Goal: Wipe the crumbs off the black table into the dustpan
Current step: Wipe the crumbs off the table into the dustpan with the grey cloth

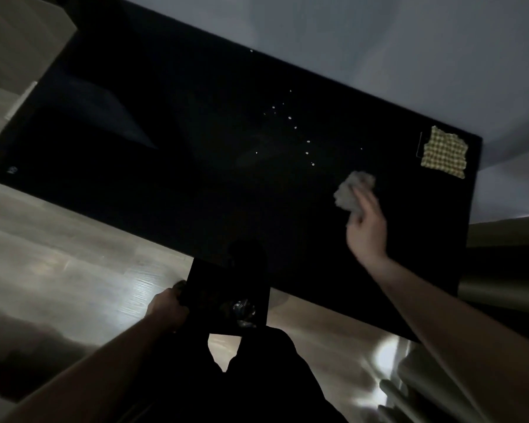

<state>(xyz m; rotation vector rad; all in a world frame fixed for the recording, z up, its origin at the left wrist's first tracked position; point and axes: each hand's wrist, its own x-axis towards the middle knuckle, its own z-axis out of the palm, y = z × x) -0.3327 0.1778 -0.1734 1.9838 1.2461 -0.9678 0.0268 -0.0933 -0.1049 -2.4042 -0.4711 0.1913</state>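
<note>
At lower centre, the left hand (168, 302) is gripping a black dustpan (226, 296) against the desk's (135, 178) near edge. Right of centre, the right hand (365, 230) is clutching a grey cloth (350, 190). Crumbs (290, 126) are lying beyond the cloth, trailing toward the upper left.

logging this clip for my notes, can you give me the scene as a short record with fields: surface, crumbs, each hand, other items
surface: black table, seen at a tilt
crumbs: pale crumbs scattered mid-table, not yet wiped
right hand: right hand holds a crumpled grey cloth over the table, near the closest crumbs
left hand: left hand grips the dark dustpan at the table's near edge
dustpan contents: something shiny inside, too dark to identify
other items: checked yellow cloth lying flat by the right end of the table
floor: pale wood-look floor
</note>
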